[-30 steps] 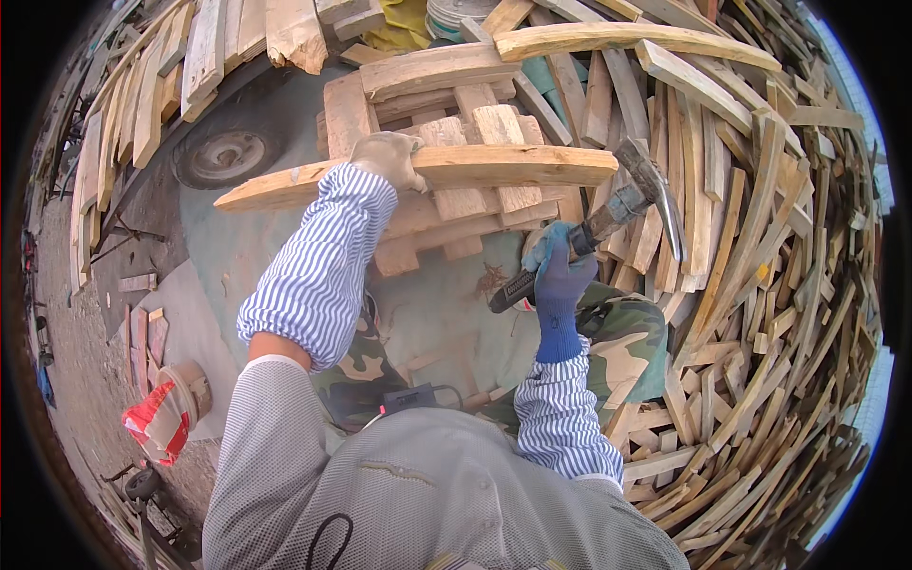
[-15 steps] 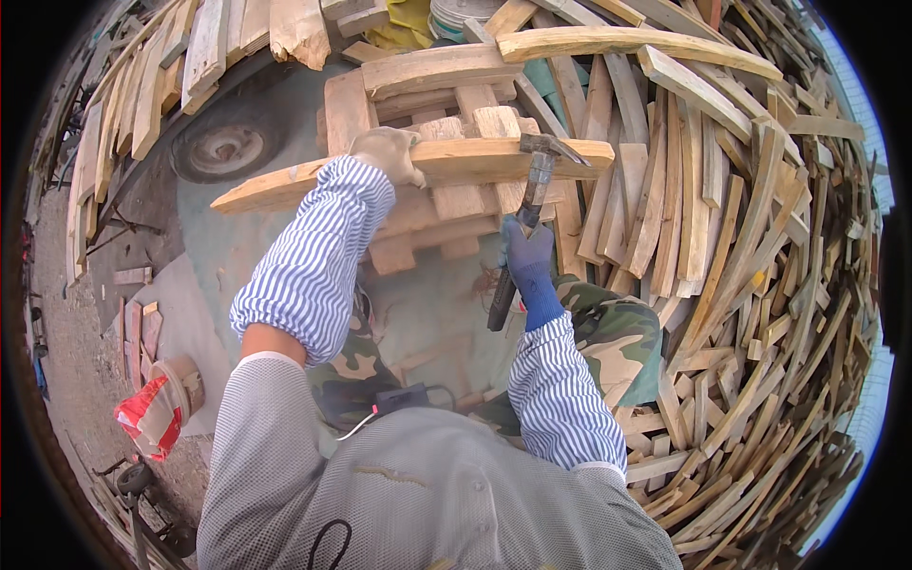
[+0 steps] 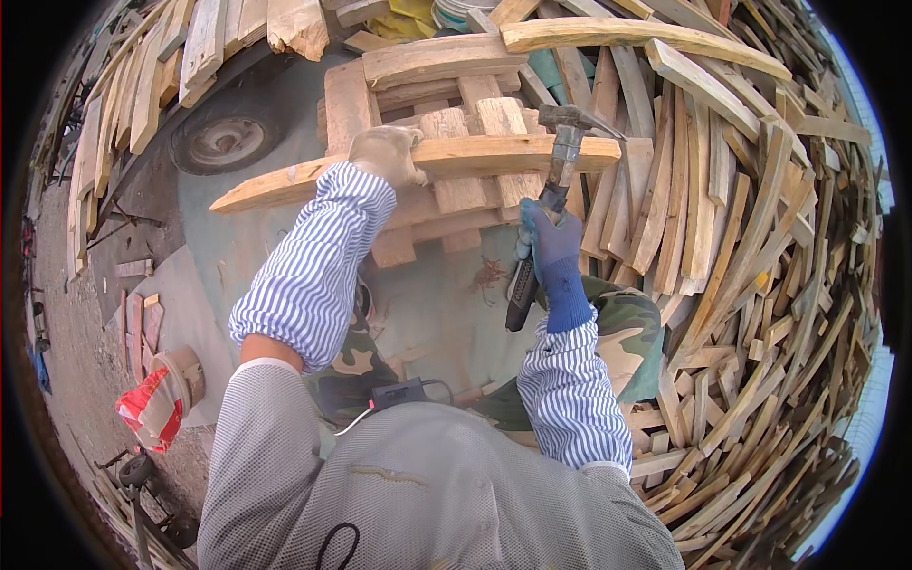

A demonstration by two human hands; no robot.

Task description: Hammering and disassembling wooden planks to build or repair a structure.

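Observation:
A long wooden board (image 3: 489, 154) lies crosswise in front of me over a stack of short wooden blocks (image 3: 464, 197). My left hand (image 3: 385, 155), in a pale glove, is closed over the board left of its middle. In a blue glove, my right hand (image 3: 554, 242) grips the dark handle of a claw hammer (image 3: 564, 152). The hammer stands almost upright, its head a little above the board's right end in the picture; whether it touches the wood I cannot tell. Both my forearms wear striped sleeve covers.
Loose boards (image 3: 698, 190) are heaped along the whole right side. More planks (image 3: 204, 47) rest at the upper left, above a wheel (image 3: 228, 142). A bucket (image 3: 180, 375) with a red and white bag stands at the lower left. Twisted reddish scraps (image 3: 489, 275) lie on the ground sheet.
My right hand has shifted to the right and slightly away from me, carrying the hammer, whose head is now higher and farther right. My left hand and the board have stayed in place.

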